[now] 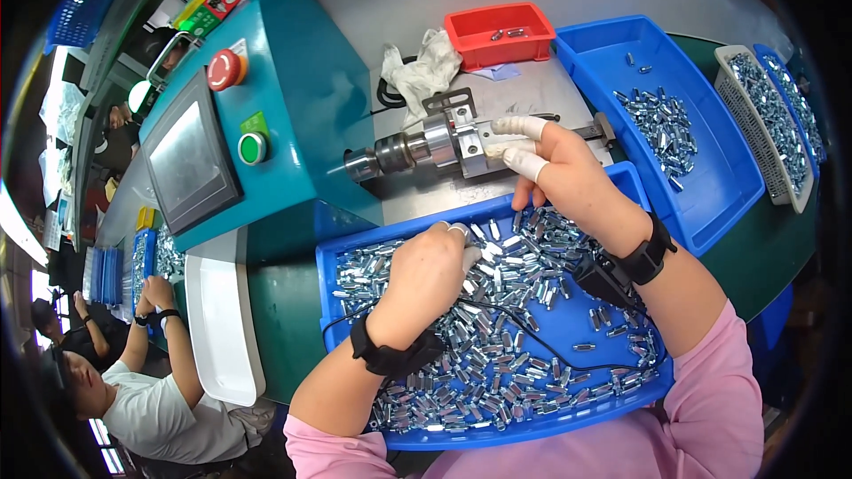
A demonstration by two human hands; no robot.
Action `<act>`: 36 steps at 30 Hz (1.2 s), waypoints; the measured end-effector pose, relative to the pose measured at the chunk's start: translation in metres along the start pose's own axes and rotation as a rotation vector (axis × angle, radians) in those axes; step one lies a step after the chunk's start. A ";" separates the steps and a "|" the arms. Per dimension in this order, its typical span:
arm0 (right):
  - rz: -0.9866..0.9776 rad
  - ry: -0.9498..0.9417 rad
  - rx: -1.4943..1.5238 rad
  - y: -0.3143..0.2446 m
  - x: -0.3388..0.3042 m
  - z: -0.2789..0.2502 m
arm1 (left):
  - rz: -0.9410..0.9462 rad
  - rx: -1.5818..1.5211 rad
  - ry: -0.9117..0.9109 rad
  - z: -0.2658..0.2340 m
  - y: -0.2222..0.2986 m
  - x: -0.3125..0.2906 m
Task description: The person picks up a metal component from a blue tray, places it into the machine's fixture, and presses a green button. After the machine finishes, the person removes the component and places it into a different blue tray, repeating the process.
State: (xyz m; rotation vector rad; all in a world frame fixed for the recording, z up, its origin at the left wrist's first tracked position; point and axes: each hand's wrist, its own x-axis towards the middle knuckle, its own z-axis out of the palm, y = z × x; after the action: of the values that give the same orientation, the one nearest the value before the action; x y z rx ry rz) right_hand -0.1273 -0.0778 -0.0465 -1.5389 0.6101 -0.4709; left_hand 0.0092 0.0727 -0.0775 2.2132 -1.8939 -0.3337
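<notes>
My left hand (428, 270) is down among small shiny metal fittings (497, 350) in a large blue tray (524, 433). Its fingers are curled together, with white covers on the tips; whatever they pinch is hidden. My right hand (568, 173) is raised over the tray's far edge, at the metal fixture (461, 144) of a teal machine (302, 80). White covers sit on its thumb and forefinger, which are spread apart along the fixture's block, and I see nothing between them. A round chuck (393, 154) joins the fixture to the machine.
A second blue tray (710, 160) with fittings stands right, beside a pale basket (763, 115). Behind the fixture are a red bin (500, 35) and a white glove (422, 75). A white tray (222, 328) lies left, near a co-worker (151, 399). Black cable (532, 333) crosses the fittings.
</notes>
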 end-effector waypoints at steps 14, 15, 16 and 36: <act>0.145 0.086 -0.739 -0.031 0.018 -0.002 | 0.016 -0.341 0.342 -0.010 0.004 -0.004; 0.142 0.091 -0.739 -0.031 0.024 0.003 | -0.010 -0.387 0.355 -0.011 0.004 -0.004; 0.041 0.162 -0.934 -0.029 0.029 0.009 | -0.032 -0.433 0.365 -0.013 0.006 -0.004; -0.136 0.536 -0.878 -0.042 0.002 -0.041 | 0.285 -0.209 0.733 -0.006 -0.001 -0.002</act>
State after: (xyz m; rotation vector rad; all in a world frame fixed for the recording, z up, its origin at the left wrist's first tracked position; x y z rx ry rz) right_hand -0.1476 -0.1106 -0.0027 -2.3115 1.2399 -0.7916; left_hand 0.0120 0.0753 -0.0722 1.5811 -1.6192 0.2835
